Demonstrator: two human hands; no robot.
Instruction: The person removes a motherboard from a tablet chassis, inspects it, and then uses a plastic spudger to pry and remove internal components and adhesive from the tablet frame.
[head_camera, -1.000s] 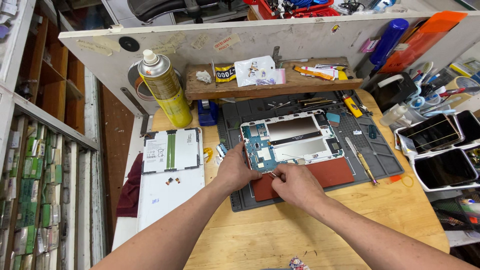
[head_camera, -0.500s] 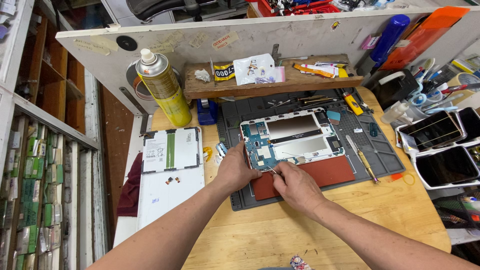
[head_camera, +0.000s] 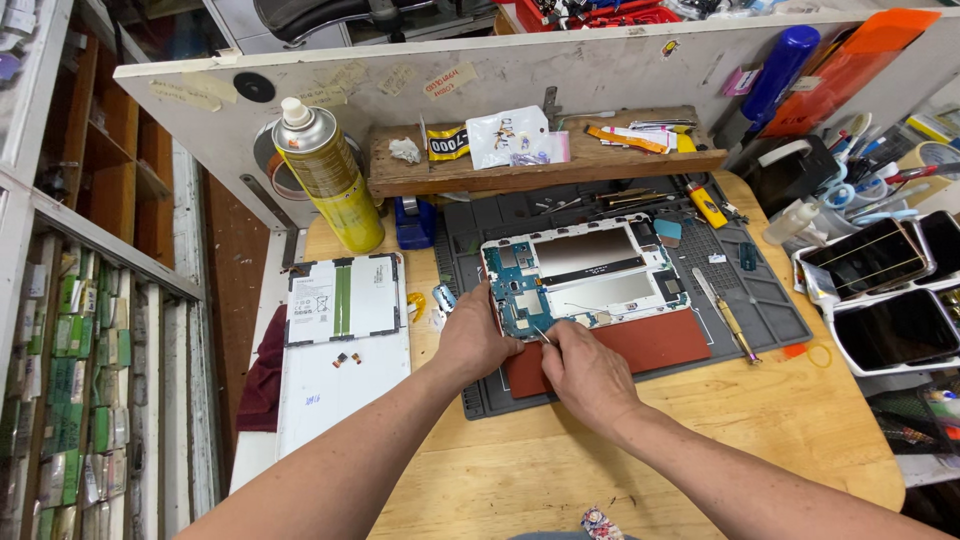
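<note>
The scene was brightly and evenly lit from overhead, with colours clear and nothing washed out. Only soft, short shadows lay on the counter (head_camera: 480, 470) just beneath the left hand (head_camera: 478, 340) and the right hand (head_camera: 585, 372). Faint glare showed on the dark screens (head_camera: 880, 290) well off to the right hand's side. Focus was sharp near both hands; the wide lens bent straight lines toward the frame edges.

Bare wooden tabletop (head_camera: 640, 470) near the front edge lies open for passage, while the grey work mat (head_camera: 770, 310) is hemmed by a wooden shelf (head_camera: 540, 170) behind, a yellow spray can (head_camera: 335, 180) far left, and stacked tablets (head_camera: 880, 290) at right.
</note>
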